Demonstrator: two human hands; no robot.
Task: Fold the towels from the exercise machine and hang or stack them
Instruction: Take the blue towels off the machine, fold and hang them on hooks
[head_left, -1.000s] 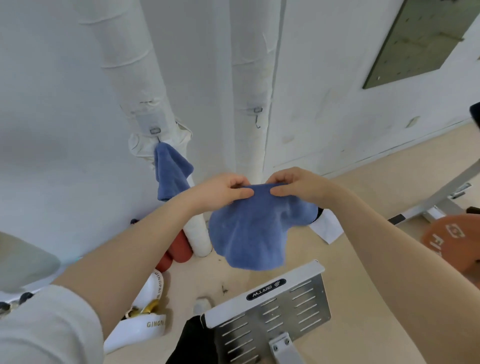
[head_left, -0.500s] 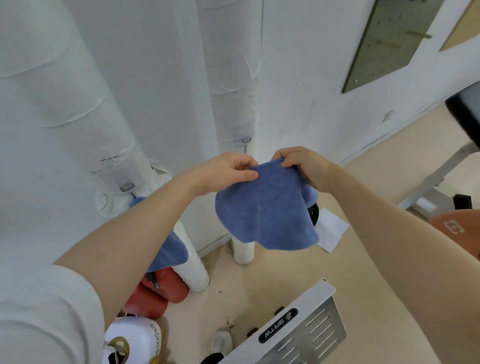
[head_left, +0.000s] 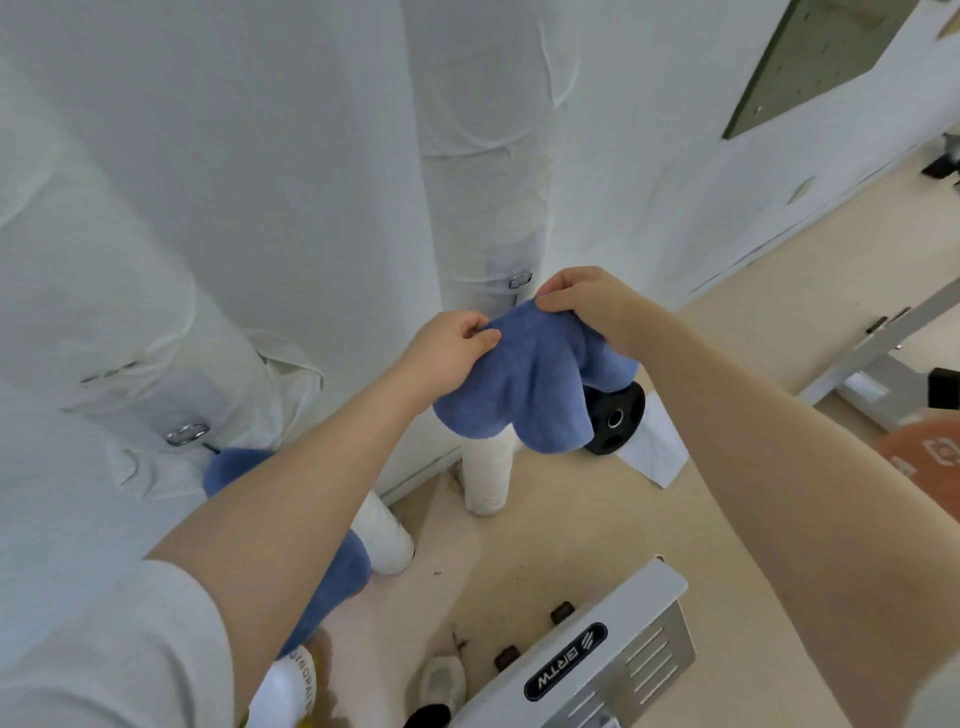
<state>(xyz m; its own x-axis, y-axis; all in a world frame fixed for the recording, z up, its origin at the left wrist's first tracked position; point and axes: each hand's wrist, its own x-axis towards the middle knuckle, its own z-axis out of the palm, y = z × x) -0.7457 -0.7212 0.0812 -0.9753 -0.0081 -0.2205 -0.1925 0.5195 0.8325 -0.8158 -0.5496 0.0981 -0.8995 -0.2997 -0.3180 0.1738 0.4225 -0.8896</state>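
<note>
Holding a blue towel (head_left: 524, 384) up in front of the wrapped pipe (head_left: 483, 208), we are pinching its top edge with both hands close together: the left hand (head_left: 447, 353) is gripping the edge at 9 o'clock of the cloth, the right hand (head_left: 587, 306) at 1 o'clock, thumbs and fingers curled onto the fabric. The towel is hanging doubled and bunched below the hands, not yet a flat fold. A small metal hook (head_left: 519, 280) is sitting on the pipe just at 12 o'clock of the towel, touching nothing.

We are judging one towel as done: a second blue towel (head_left: 234, 467) is hanging from a hook (head_left: 187, 434) on the nearer pipe at 8 o'clock, partly hidden by the left forearm. The machine plate (head_left: 597, 670) at 5 o'clock is showing no further towels; whether more are waiting out of view, we cannot tell. Left to do: hanging this one.
</note>
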